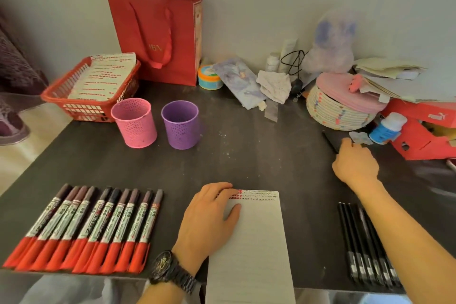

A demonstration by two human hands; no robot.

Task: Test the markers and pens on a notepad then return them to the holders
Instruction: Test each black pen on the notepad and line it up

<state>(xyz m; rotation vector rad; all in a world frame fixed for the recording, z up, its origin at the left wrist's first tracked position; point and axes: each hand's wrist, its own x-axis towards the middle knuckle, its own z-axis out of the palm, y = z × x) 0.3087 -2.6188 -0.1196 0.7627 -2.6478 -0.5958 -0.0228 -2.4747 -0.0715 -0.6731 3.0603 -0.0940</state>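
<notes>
Nearest, the notepad lies at the front edge of the counter, and the left hand rests flat on its upper left part, grip released. Red-capped markers lie to the left, black pens to the right (each in a row). Further, the right hand reaches a dark flat thing; its grip I cannot tell. Behind stand the pink holder and the purple holder, side by side.

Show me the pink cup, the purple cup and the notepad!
pink cup [134, 128], head view, holed side wall.
purple cup [181, 131], head view, front wall.
notepad [256, 242], head view, blank lined page.
</notes>
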